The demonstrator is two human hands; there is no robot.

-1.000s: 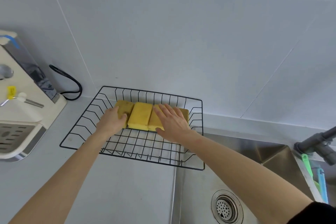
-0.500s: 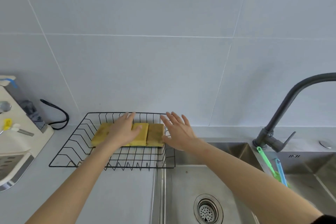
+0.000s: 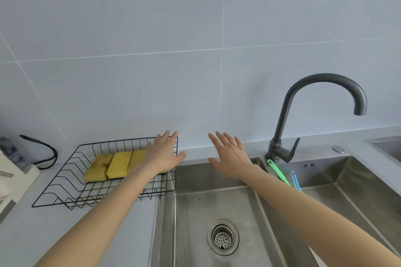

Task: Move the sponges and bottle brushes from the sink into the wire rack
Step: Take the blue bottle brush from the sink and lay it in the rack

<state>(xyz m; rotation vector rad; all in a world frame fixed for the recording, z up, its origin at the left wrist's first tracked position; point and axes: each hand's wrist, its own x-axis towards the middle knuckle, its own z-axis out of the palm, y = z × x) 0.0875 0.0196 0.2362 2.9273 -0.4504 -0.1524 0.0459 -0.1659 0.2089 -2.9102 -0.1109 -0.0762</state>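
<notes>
Yellow sponges (image 3: 118, 165) lie side by side at the back of the black wire rack (image 3: 65, 182) on the counter. My left hand (image 3: 163, 154) hovers flat and open over the rack's right end, hiding part of the rightmost sponge. My right hand (image 3: 230, 155) is open with fingers spread above the back edge of the sink (image 3: 206, 206), holding nothing. A green bottle brush (image 3: 278, 172) and a blue bottle brush (image 3: 295, 180) lean on the divider between the two basins, just right of my right forearm.
A dark gooseneck faucet (image 3: 288, 115) stands behind the divider. The drain strainer (image 3: 223, 237) sits in the left basin. A second basin (image 3: 347, 186) lies to the right. An appliance with a black cable (image 3: 46, 149) is at the far left.
Both hands have lifted off the sponges and shifted right; the right hand now sits over the sink. My view has swung right, bringing the whole faucet and both brushes into sight.
</notes>
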